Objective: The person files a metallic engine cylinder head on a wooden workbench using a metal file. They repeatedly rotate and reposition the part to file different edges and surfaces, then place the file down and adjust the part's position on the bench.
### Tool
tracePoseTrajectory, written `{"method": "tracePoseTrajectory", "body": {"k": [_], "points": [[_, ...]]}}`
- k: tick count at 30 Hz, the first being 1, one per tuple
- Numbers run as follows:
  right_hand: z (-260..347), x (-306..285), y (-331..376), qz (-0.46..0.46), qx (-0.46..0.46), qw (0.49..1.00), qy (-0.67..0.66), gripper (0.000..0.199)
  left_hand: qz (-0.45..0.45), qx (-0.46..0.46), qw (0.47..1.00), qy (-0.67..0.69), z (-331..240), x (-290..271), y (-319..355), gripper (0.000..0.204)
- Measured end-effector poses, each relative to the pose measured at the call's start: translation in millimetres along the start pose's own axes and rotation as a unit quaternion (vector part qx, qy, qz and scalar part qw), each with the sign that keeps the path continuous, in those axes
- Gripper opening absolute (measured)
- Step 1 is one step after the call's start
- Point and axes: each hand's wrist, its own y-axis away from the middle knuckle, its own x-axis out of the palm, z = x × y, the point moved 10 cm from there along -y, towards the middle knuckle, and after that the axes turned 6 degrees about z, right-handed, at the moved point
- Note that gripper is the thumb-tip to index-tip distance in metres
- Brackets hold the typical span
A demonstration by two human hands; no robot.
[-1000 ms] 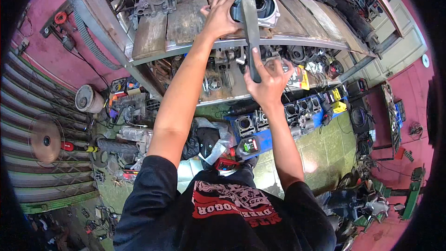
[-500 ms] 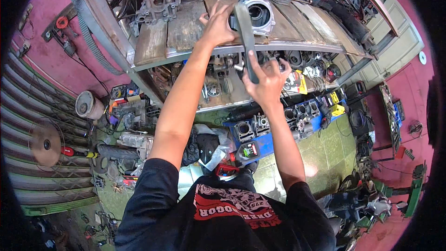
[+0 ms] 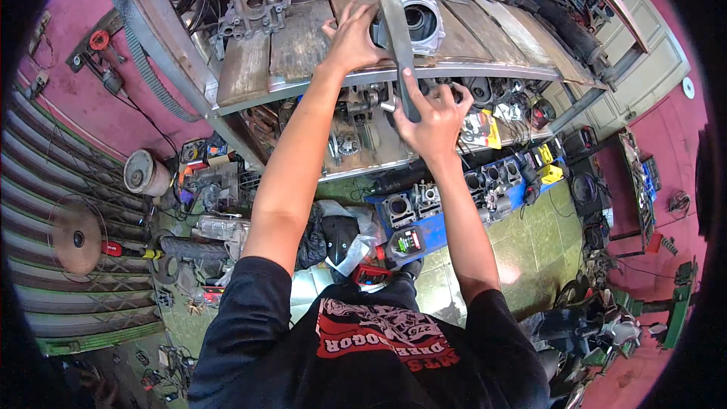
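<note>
A round silver engine casing (image 3: pixel 430 39) with a dark central bore stands at the front of the wooden bench top. Against its left side rests my left hand (image 3: pixel 353 39), thumb and fingers curved around the edge. My right hand (image 3: pixel 435 123) grips the lower end of a long, flat grey file (image 3: pixel 397 34), its index finger laid along the tool. The file's wide blade slants up across the left face of the casing and hides part of it. Whether blade and metal touch, I cannot tell.
A cylinder head (image 3: pixel 254 11) and other engine parts line the bench (image 3: pixel 303 49). The lower shelf (image 3: pixel 379 151) holds loose metal parts. Several cylinder blocks sit on a blue mat (image 3: pixel 435 233) on the floor. A bucket (image 3: pixel 146 172) and a fan (image 3: pixel 77 238) are at left.
The file and my right hand have moved slightly away from me along the casing. My left hand keeps its place on the casing.
</note>
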Motion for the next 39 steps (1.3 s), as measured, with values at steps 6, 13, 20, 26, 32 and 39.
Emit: {"method": "tracePoseTrajectory", "body": {"k": [6, 13, 20, 26, 32, 39], "points": [[2.1, 9.5, 33.4, 0.016, -0.005, 1.0, -0.009, 0.06, 0.007, -0.006, 1.0, -0.018, -4.6, -2.8, -0.2, 0.109], [-7.0, 1.4, 2.5, -0.007, -0.001, 1.0, 0.006, 0.058, -0.007, -0.005, 1.0, -0.024, -3.3, -2.1, 2.2, 0.109], [-3.3, 8.2, 32.0, 0.015, -0.009, 1.0, -0.008, 0.058, 0.012, -0.015, 0.999, -0.029, -3.3, 1.7, -3.2, 0.112], [-7.1, -1.6, 0.4, -0.033, 0.011, 0.999, 0.018, 0.059, -0.012, -0.01, 1.0, -0.012, -4.7, -6.9, 2.1, 0.108], [-8.1, 20.5, 48.4, -0.005, -0.002, 1.0, -0.023, 0.063, 0.013, -0.017, 0.999, -0.033, -6.4, -1.4, 0.8, 0.118], [-23.3, 1.4, 11.7, -0.041, 0.051, 0.998, 0.019, 0.058, 0.002, -0.007, 1.0, -0.022, -6.5, -0.8, 0.9, 0.125]]}}
